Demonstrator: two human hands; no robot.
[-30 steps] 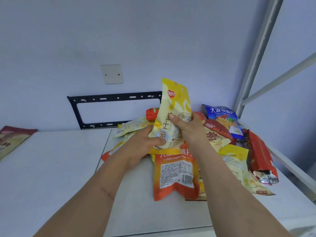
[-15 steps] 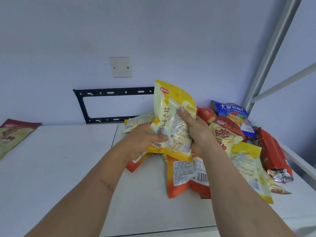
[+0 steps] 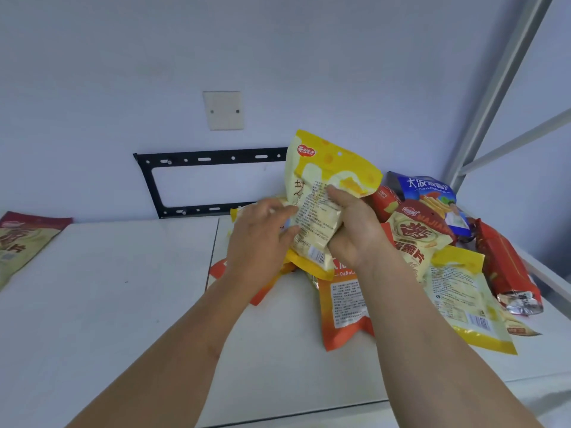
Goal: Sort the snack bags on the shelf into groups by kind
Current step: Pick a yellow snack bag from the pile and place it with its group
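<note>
The yellow cheese-print snack bag [image 3: 321, 193] stands almost upright above the pile of bags [image 3: 411, 261], its long axis running from about 12 o'clock at the sealed top down to 6 o'clock at the bottom hem, leaning slightly toward 1 o'clock. The right hand [image 3: 355, 233] grips it from the 3 o'clock side, thumb across the printed back panel and fingers curled behind the lower half. The left hand [image 3: 262, 239] sits at the 9 o'clock edge, fingers loosely spread and touching the bag's side; whether it truly pinches the edge I cannot tell. So the bag lies between the two hands, carried mainly by the right. A matching yellow bag [image 3: 460, 295] lies flat on the white shelf [image 3: 102, 304] at about 4 o'clock from the hands, near the right arm, which looks the likely partner for this kind. An orange bag [image 3: 343, 310] lies just below the hands at 6 o'clock, a blue chip bag [image 3: 429, 193] at 2 o'clock, a red bag [image 3: 506, 267] farther right, and a maroon-and-tan bag [image 3: 21, 242] sits well apart at 9 o'clock.
</note>
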